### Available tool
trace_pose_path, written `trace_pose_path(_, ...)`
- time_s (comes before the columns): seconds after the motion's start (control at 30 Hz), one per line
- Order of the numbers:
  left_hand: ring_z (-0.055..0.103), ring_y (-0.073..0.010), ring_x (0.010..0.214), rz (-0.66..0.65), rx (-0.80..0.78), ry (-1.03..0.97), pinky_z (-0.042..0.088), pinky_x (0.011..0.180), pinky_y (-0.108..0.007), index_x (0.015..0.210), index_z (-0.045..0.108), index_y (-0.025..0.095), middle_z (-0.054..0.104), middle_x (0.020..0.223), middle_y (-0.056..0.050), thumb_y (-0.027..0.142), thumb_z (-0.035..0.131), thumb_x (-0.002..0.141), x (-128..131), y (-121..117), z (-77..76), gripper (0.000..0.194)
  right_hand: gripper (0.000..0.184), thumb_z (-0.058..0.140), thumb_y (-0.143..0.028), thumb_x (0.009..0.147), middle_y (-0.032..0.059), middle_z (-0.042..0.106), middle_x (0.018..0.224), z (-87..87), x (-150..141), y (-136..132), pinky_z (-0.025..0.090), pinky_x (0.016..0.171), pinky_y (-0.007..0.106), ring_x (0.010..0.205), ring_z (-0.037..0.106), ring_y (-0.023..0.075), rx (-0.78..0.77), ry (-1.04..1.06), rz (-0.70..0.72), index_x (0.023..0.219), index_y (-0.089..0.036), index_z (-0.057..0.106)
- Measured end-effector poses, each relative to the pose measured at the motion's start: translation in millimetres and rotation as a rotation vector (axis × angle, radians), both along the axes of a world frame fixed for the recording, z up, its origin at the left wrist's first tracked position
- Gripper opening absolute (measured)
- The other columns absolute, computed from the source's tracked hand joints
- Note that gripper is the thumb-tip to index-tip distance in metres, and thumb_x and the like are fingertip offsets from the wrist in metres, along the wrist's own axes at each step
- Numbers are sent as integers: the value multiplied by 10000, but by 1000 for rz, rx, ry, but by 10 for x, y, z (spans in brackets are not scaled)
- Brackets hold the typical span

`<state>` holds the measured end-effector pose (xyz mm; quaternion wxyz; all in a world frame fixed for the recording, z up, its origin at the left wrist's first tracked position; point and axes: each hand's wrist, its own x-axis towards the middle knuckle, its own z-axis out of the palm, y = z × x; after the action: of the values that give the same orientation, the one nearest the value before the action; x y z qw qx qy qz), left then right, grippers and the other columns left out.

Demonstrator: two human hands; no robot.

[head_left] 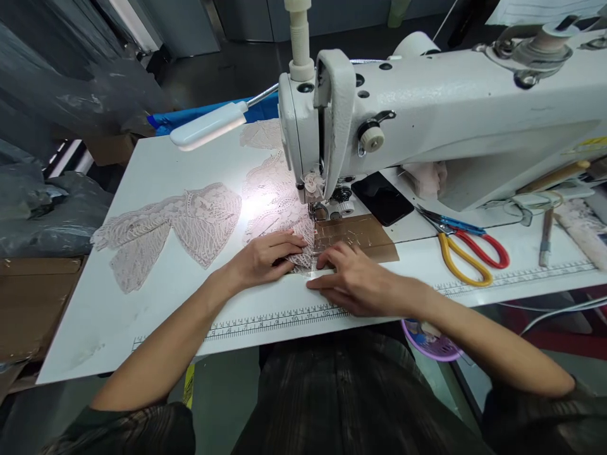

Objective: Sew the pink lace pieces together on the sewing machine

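Pale pink lace fabric (pixel 270 183) lies under the needle area of a white sewing machine (pixel 303 139). My left hand (pixel 268 258) rests on the near part of this lace, fingers stretched out and lying over it. Just right of the lace edge is my right hand (pixel 353 278), its thumb and forefinger apart by the near end of the seam line. Its bent fingers touch a brown plate (pixel 374 239) on the machine bed. A narrow whitish strip shows between the hands. The presser foot (pixel 318 212) stands just beyond my fingers, over the lace edge.
More cut lace pieces (pixel 206 221) lie at left under a lamp (pixel 208 126). A black phone (pixel 383 198), yellow-handled scissors (pixel 462 259) and red-and-blue-handled snips (pixel 481 243) lie at right. A printed ruler (pixel 279 321) follows the front edge. Below hangs a purple basket (pixel 439 349).
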<state>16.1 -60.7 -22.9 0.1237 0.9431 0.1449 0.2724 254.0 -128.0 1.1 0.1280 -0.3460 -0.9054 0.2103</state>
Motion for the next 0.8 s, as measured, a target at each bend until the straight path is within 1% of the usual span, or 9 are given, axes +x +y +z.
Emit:
trace_pose_path(0.03, 711, -184, 1031, -4, -5, -5, 585, 999, -409, 967, 674, 134, 748, 1038, -92, 124, 556, 898, -12, 11, -3, 137, 277, 561, -211, 898, 118, 637, 1029, 9, 38, 105, 459, 796, 376, 956, 546, 239, -77, 59, 41, 1112, -227, 736)
trace_pose_path(0.07, 713, -181, 1022, -1, 2, -9, 588, 996, -410, 958, 674, 142, 749, 1033, -84, 125, 551, 899, -14, 15, -9, 137, 290, 538, -161, 887, 85, 659, 976, 6, 79, 219, 468, 792, 337, 887, 575, 196, -140, 119, 32, 1087, -224, 739)
trace_pose_path(0.1, 716, -180, 1010, 5, 20, -17, 594, 984, -409, 950, 674, 147, 749, 1030, -80, 125, 551, 900, -8, 14, -15, 135, 302, 511, -138, 885, 69, 672, 966, -11, 119, 332, 471, 789, 317, 852, 589, 174, -148, 156, -20, 1066, -216, 740)
trace_pose_path(0.2, 720, -181, 974, 24, 84, -27, 619, 930, -407, 942, 677, 152, 741, 1046, -83, 131, 563, 900, 36, -5, -30, 124, 285, 498, -168, 884, 61, 674, 900, -139, 197, 579, 458, 722, 295, 754, 587, 155, -62, 196, -283, 1038, -170, 738)
trace_pose_path(0.27, 715, -185, 964, 46, 90, -12, 629, 894, -406, 946, 683, 165, 734, 1061, -82, 135, 566, 897, 59, -12, -30, 130, 290, 488, -193, 898, 58, 667, 898, -251, 210, 623, 433, 672, 277, 737, 579, 147, -9, 218, -383, 1050, -160, 733)
trace_pose_path(0.37, 707, -195, 939, 79, 85, 20, 636, 821, -392, 947, 694, 182, 734, 1029, -76, 138, 574, 889, 60, -1, -19, 140, 337, 483, -241, 926, 61, 654, 948, -366, 203, 570, 411, 651, 272, 781, 576, 160, 97, 191, -352, 1180, -197, 700)
trace_pose_path(0.47, 705, -196, 899, 79, 103, 34, 629, 750, -365, 953, 698, 187, 739, 993, -73, 136, 576, 889, 47, 20, -10, 147, 396, 478, -249, 935, 81, 642, 1003, -395, 197, 519, 426, 695, 292, 857, 574, 189, 195, 128, -283, 1291, -228, 651)
trace_pose_path(0.63, 719, -197, 868, -5, 98, 23, 621, 762, -382, 941, 701, 178, 750, 969, -73, 114, 582, 886, 50, 32, -4, 146, 387, 491, -186, 913, 102, 622, 1084, -393, 188, 538, 448, 813, 339, 930, 545, 212, 236, 84, -236, 1239, -242, 691)
trace_pose_path(0.8, 725, -200, 900, -22, 38, 66, 627, 811, -395, 995, 709, 195, 752, 985, -63, 132, 583, 889, 54, 32, 11, 177, 372, 487, -178, 911, 105, 614, 1084, -396, 172, 529, 453, 837, 354, 954, 531, 219, 234, 101, -237, 1205, -231, 708)
